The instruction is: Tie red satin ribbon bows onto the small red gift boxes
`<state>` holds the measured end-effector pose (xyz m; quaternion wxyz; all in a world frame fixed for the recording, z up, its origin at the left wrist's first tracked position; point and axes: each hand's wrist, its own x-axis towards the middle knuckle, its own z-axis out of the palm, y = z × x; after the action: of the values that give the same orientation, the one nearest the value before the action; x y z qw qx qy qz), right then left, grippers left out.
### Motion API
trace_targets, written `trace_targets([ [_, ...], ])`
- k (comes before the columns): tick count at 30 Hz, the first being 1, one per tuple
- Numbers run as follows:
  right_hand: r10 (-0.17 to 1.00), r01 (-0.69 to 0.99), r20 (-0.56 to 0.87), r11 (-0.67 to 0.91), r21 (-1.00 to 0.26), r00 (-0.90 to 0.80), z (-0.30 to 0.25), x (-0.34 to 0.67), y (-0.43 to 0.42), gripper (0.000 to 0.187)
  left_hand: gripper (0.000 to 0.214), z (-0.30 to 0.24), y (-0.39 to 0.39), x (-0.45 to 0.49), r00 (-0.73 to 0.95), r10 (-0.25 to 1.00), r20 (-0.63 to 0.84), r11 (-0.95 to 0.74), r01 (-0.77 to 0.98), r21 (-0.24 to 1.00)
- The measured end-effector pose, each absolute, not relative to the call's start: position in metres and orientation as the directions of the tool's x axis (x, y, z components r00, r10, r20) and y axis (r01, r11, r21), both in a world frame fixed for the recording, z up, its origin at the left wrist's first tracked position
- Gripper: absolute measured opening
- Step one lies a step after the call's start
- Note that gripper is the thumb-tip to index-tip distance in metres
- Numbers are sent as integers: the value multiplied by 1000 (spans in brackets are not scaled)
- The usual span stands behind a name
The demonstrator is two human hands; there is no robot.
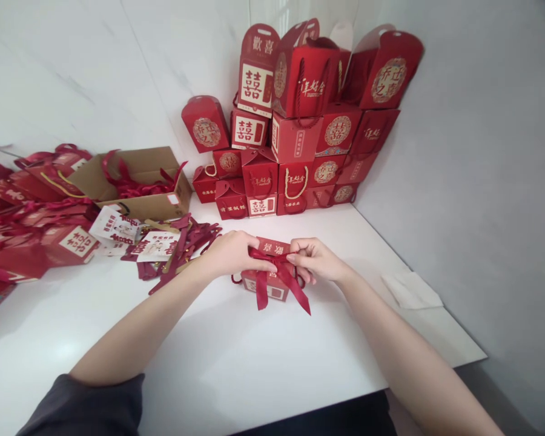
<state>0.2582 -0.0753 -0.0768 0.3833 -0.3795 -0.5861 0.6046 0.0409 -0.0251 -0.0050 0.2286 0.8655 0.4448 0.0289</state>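
Observation:
A small red gift box [266, 289] with a cream label stands on the white table in front of me. Across its top runs a dark red ribbon [262, 290], looped into a bow with two tails hanging down the near side. My left hand [236, 253] pinches the bow's left part between thumb and fingers. On the other side, my right hand [315, 259] grips the right loop with thumb and forefinger, its other fingers curled. A twisted cord handle shows at the box's left side. My fingers partly cover the knot.
Stacked red gift boxes [297, 136] rise against the back wall. Left of them is an open cardboard box [157, 209] of red ribbon. Dark red straps and printed cards [157, 246] lie nearby. Beribboned boxes [22, 248] crowd the far left; a white cloth-like piece [411, 289] lies right.

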Motion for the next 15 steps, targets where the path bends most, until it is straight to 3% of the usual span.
trace_targets([
  [6,910,-36,7,-9,-999,-415,-78,257,-76,31,53,-7,-21,37,615,779,-121,-524,745,412],
  [15,906,-64,2,-27,-998,-424,-77,257,-74,33,43,-14,-10,35,726,666,-169,-390,533,751],
])
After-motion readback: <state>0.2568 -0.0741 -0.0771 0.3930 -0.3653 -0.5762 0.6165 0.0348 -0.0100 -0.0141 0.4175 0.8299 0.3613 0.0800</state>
